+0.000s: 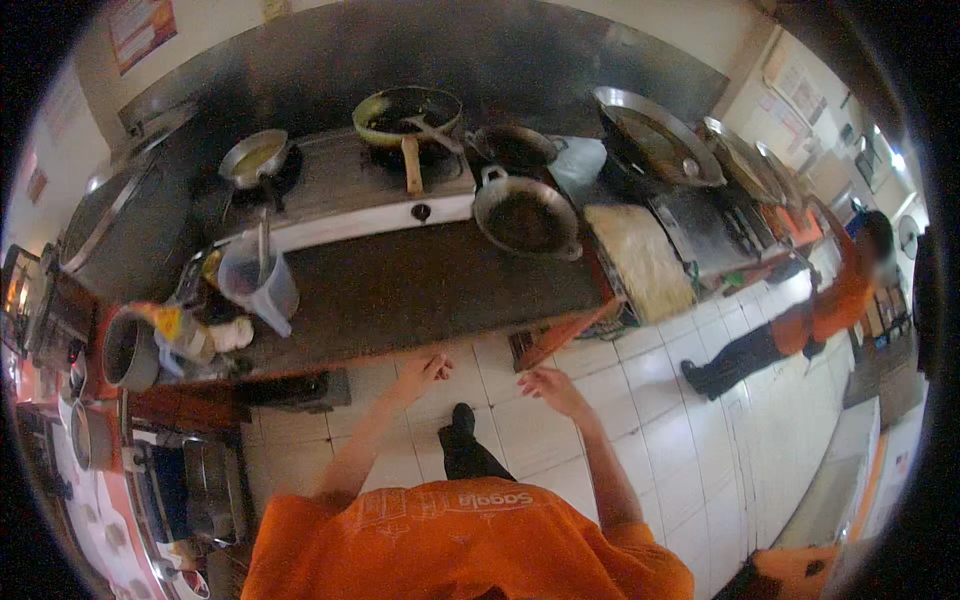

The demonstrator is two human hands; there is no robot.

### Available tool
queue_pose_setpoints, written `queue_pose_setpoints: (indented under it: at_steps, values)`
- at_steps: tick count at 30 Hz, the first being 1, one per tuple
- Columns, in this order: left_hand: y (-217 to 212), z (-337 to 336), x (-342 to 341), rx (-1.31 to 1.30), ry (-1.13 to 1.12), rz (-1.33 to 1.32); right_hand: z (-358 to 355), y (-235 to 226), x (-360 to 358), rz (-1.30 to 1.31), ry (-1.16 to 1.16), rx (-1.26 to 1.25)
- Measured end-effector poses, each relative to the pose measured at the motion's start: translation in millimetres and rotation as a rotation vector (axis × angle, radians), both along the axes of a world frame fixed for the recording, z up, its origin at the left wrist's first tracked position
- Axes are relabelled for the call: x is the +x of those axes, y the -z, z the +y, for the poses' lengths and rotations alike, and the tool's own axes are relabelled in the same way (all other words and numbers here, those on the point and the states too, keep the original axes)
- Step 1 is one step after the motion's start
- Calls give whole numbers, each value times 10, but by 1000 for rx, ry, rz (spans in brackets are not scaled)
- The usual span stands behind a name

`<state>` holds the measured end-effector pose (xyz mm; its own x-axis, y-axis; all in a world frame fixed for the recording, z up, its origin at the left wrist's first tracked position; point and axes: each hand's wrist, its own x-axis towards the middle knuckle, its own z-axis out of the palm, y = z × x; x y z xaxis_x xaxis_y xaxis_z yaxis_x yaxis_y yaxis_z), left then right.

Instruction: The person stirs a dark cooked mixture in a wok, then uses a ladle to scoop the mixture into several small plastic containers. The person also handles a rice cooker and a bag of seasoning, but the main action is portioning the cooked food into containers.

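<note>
My left hand (424, 374) hangs in the air just in front of the counter's near edge. Its fingers are loosely bent and a little apart, with nothing seen in them. To its right is my right hand (552, 390), also empty, its fingers loose and pointing inward near the counter's corner. Neither hand touches anything that I can see. Beyond them runs the dark counter (400, 290). A clear plastic pitcher (255, 285) with a handle sticking out stands on its left part, and a metal wok (527, 216) sits at its far right end.
A wooden-handled pan (378, 108) with a ladle and a small pan (254, 158) sit on the stove. A large wok (655, 140) stands at the back right. At the left are a big pot (130, 235) and a metal pot (132, 350). A person in orange (835, 290) is at the right.
</note>
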<state>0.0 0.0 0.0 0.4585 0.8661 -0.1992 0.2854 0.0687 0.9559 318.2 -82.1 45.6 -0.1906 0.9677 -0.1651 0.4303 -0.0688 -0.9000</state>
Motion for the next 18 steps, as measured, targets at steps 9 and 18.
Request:
queue_pose_setpoints:
  at_steps: [9, 18]
  values:
    - [-326, 2067, 415, 779, -578, 564, 3256, -853, 918, -91, 255, 250]
    - [-522, 3083, 548, 397, -702, 838, 5632, 250, 2249, -563, 496, 511]
